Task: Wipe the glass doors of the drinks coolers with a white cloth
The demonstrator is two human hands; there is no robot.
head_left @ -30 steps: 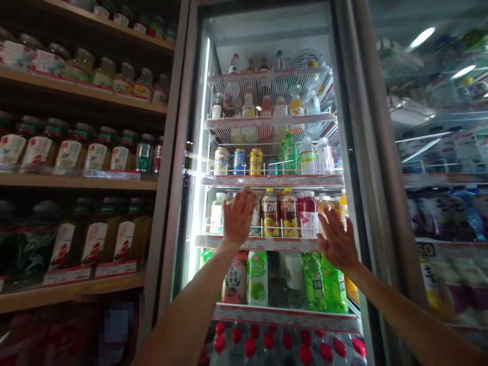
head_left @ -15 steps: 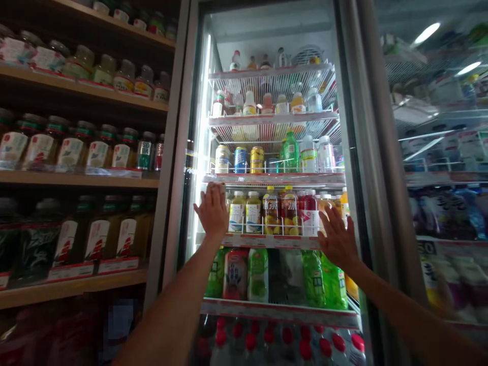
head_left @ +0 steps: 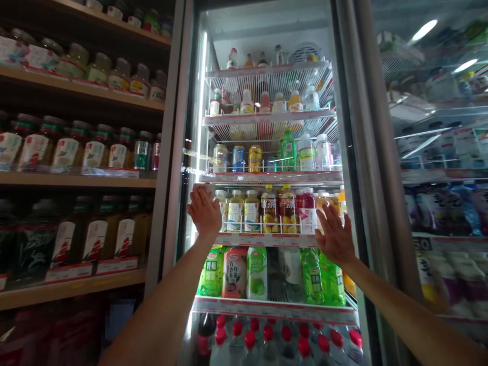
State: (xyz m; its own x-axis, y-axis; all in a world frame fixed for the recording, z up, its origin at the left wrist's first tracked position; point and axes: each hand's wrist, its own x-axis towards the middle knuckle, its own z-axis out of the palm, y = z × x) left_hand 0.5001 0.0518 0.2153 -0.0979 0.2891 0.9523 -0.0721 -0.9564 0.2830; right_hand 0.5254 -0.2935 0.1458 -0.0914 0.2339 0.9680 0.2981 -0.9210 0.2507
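My left hand [head_left: 205, 209] is raised with its palm toward the glass door [head_left: 263, 25] of a lit drinks fridge, fingers stretched out and close together. A small pale patch shows at its fingertips; whether it is a cloth or a reflection I cannot make out. My right hand [head_left: 335, 234] lies flat toward the right side of the same door, its fingers spread. Behind the glass between them stand tea bottles [head_left: 244, 211], dark bottles with yellow caps [head_left: 270, 211] and a dark red bottle [head_left: 307, 211]. Contact with the glass is hard to judge.
Wooden shelves [head_left: 76, 178] with several rows of jars and bottles stand at the left. The metal door frame [head_left: 366, 152] runs up the right side, with another glass-fronted fridge [head_left: 446, 173] beyond it. Red-capped bottles [head_left: 267, 335] fill the fridge's bottom.
My left hand has slid left across the door, toward its left edge, uncovering a tea bottle. My right hand stays nearly in place. The view has shifted slightly.
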